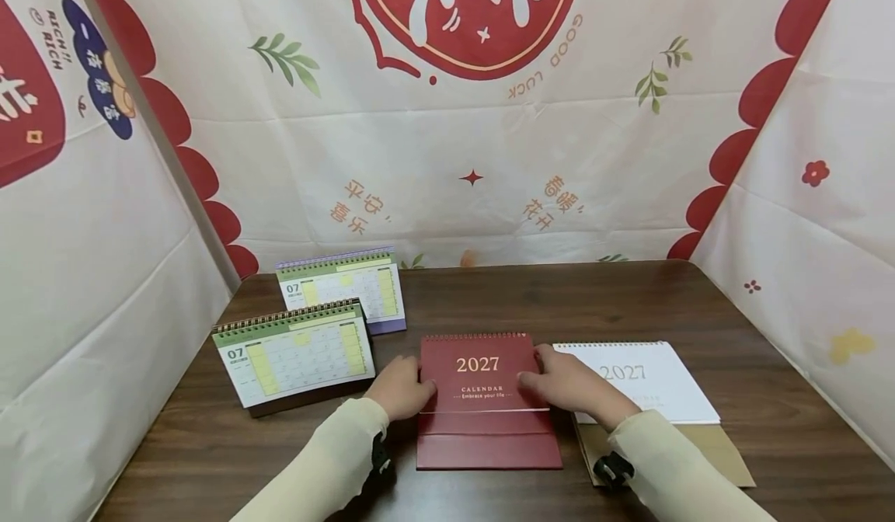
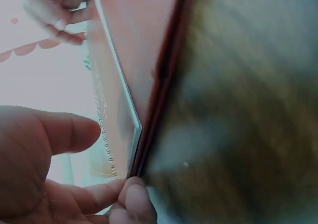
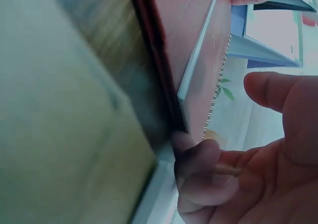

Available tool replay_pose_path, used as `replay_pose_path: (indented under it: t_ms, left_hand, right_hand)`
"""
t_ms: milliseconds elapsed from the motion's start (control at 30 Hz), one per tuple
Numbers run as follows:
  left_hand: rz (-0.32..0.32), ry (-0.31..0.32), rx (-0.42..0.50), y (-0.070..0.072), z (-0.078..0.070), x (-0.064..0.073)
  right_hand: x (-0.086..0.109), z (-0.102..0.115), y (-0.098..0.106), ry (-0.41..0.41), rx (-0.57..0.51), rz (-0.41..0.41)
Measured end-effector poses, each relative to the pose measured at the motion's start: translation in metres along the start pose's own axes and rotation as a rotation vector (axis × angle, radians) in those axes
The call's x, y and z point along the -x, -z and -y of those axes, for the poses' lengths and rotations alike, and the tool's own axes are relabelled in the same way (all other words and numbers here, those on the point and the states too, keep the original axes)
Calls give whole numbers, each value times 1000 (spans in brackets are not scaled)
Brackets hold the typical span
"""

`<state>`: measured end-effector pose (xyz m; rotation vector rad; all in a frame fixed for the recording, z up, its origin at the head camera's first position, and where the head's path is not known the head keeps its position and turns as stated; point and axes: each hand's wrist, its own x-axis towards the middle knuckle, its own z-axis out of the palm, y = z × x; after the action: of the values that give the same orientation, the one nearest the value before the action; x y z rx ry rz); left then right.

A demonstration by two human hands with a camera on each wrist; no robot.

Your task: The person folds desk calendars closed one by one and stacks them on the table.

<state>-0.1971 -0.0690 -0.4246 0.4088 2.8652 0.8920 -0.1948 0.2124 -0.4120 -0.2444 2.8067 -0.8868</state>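
A red 2027 desk calendar (image 1: 478,374) lies nearly flat at the middle of the table, its spiral binding towards the back wall. On its left edge is my left hand (image 1: 402,388), the thumb over the cover. My right hand (image 1: 569,378) grips the opposite edge in the same way. From the left wrist view, the left fingers (image 2: 134,196) curl at the lower edge of the red calendar (image 2: 141,45). Likewise, in the right wrist view the right fingers (image 3: 203,177) bend against its edge, beside the pale page block.
To the right lies a white 2027 calendar (image 1: 674,382) with a brown base, partly behind my right hand. Two desk calendars stand at the left: a dark-based one (image 1: 301,355) in front, a purple-based one (image 1: 363,289) behind. A printed cloth (image 1: 447,141) hangs beyond the wooden table (image 1: 573,297).
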Motion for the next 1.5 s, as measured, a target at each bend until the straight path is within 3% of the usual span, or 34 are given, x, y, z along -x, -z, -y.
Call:
replay_pose_path:
  t_ms: [167, 400, 633, 800, 1000, 1233, 1500]
  left_hand:
    - [25, 76, 132, 4, 2, -4]
    - [-6, 133, 215, 3, 7, -2]
    - [-98, 90, 302, 5, 4, -1]
    - [-112, 58, 315, 3, 3, 1]
    - [-107, 40, 363, -1, -1, 3]
    - [-81, 23, 462, 3, -14, -3]
    - [-43, -56, 499, -14, -55, -23]
  right_hand:
    - [-4, -5, 2, -30, -142, 32]
    - [-5, -6, -1, -65, -212, 40]
    - [-3, -4, 1, -72, -310, -10]
    - [1, -7, 8, -64, -436, -36]
    - [4, -9, 23, -18, -585, 8]
    - [3, -15, 35, -11, -504, -8]
    - [3, -52, 64, -59, -359, -5]
